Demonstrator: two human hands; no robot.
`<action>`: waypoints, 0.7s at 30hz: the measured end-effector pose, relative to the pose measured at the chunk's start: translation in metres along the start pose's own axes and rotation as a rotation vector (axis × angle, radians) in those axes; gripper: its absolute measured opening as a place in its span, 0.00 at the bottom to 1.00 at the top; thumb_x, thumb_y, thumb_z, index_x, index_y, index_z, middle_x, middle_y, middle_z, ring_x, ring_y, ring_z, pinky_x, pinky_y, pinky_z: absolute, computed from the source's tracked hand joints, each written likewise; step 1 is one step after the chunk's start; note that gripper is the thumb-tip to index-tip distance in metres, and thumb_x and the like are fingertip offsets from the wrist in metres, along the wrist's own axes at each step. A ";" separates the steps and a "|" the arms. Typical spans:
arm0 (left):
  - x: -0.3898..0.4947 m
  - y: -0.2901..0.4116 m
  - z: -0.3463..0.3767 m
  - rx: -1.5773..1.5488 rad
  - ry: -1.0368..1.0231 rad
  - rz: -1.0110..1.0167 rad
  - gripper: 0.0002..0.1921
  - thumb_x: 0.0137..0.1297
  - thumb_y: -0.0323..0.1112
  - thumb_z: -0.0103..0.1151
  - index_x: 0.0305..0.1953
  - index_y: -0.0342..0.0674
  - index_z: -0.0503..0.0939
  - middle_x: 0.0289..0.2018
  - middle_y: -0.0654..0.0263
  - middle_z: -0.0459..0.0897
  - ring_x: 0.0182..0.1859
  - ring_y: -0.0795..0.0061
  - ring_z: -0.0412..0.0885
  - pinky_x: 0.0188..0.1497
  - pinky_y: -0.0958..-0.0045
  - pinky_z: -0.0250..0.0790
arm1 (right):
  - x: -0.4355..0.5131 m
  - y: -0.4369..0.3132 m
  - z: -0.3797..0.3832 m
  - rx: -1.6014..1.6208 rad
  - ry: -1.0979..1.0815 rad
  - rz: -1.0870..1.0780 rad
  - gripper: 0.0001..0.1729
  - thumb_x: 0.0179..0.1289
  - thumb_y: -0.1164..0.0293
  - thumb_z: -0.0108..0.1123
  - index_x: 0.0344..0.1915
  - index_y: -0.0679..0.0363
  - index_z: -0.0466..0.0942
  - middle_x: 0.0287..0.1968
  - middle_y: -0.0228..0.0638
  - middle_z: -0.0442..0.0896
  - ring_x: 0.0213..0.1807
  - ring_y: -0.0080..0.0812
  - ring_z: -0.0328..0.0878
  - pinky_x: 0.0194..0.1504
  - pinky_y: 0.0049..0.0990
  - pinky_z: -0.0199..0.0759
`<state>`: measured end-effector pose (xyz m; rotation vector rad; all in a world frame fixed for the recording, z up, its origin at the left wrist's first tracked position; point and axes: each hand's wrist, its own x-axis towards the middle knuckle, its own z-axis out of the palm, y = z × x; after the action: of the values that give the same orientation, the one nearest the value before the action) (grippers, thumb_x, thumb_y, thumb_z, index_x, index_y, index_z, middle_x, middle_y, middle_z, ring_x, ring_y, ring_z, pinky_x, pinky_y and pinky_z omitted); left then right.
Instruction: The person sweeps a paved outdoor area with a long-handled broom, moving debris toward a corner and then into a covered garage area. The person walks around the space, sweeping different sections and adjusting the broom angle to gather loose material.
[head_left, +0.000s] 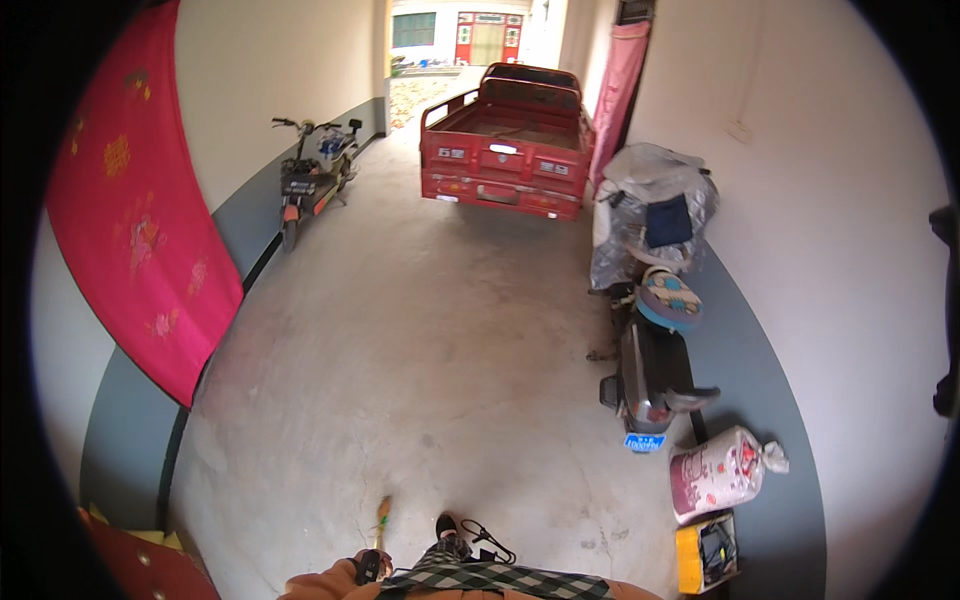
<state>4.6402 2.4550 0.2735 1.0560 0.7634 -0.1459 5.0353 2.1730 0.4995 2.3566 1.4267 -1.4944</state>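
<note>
At the bottom edge, my left hand (385, 564) is closed around the thin, light shaft of a brush-like tool (383, 517). Its brownish tip, with some green on it, points away over the concrete floor. A black device or strap (368, 568) lies at this hand or wrist; which of the two cannot be told. My right hand is out of view. Before me are a black-and-white checked garment (510, 579), one dark shoe (446, 523) and a looped black cord (491, 538) beside it.
A red cargo tricycle (506, 161) stands ahead at the opening. An electric scooter (304, 184) is by the left wall. At right are a partly covered scooter (652, 360), a tied sack (716, 474) and a yellow box (690, 559). Red cloth (142, 202) hangs at left.
</note>
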 end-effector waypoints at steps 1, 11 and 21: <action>0.003 0.026 0.001 0.060 0.000 -0.108 0.09 0.56 0.28 0.48 0.21 0.33 0.63 0.15 0.61 0.65 0.20 0.70 0.66 0.25 0.68 0.60 | 0.012 -0.008 -0.015 -0.010 0.000 0.011 0.19 0.57 0.57 0.46 0.38 0.58 0.77 0.38 0.46 0.79 0.39 0.43 0.77 0.38 0.39 0.70; 0.088 0.287 -0.004 -0.347 -0.061 -0.085 0.20 0.54 0.25 0.51 0.50 0.36 0.64 0.21 0.67 0.68 0.19 0.83 0.62 0.17 0.81 0.56 | 0.111 -0.076 -0.130 -0.101 -0.015 0.048 0.20 0.56 0.56 0.46 0.38 0.58 0.77 0.38 0.47 0.79 0.39 0.44 0.77 0.39 0.38 0.69; 0.284 0.476 -0.116 -0.413 0.052 -0.103 0.29 0.54 0.22 0.51 0.57 0.39 0.54 0.23 0.65 0.69 0.17 0.82 0.63 0.16 0.80 0.58 | 0.268 -0.071 -0.294 -0.190 -0.120 -0.063 0.20 0.55 0.56 0.47 0.38 0.59 0.77 0.37 0.48 0.79 0.39 0.45 0.77 0.39 0.38 0.69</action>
<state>5.0094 2.8612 0.4114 0.6314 0.8523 -0.0450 5.2310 2.5258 0.4971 2.0952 1.5502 -1.4166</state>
